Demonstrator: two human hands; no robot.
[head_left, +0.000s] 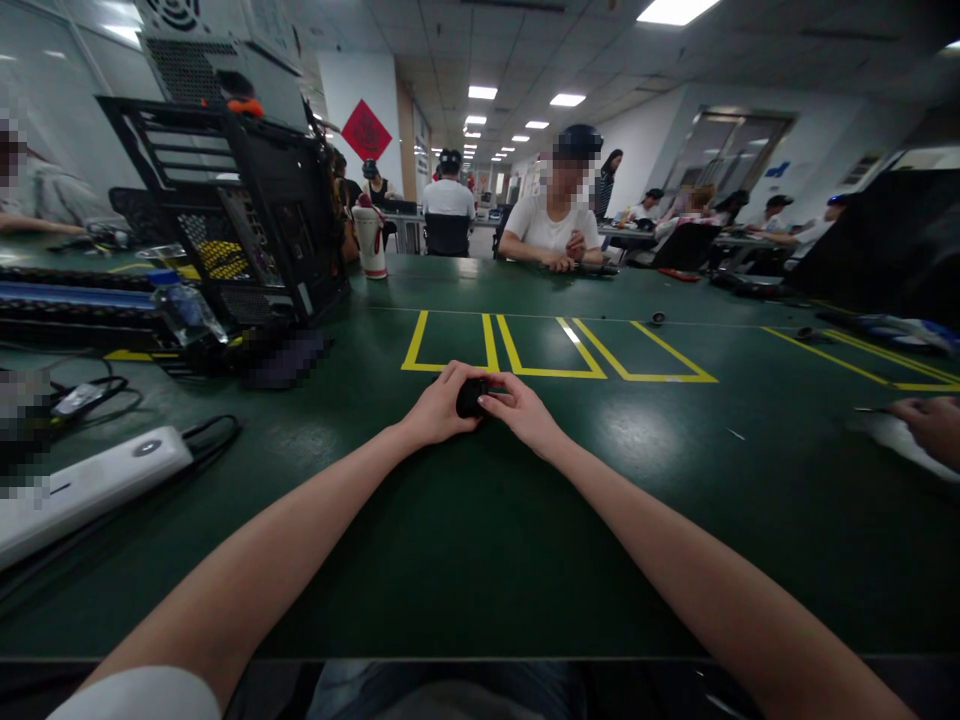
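Both arms reach forward over the green tabletop (480,560), and the hands meet near its middle. My left hand (442,405) is closed around the left side of a small black rounded object (471,398). From the right, my right hand (521,410) grips the same object with thumb and fingers. Much of it is hidden by the fingers, so its kind cannot be made out. Just beyond the hands, yellow tape outlines (450,367) mark rectangles on the table.
On the left stand a black open computer case (277,220), a plastic bottle (184,310) and a white power strip (97,490) with cables. A paper cup (370,242) is farther back. Across the table sits a person (555,220); another person's hand (934,425) shows at right.
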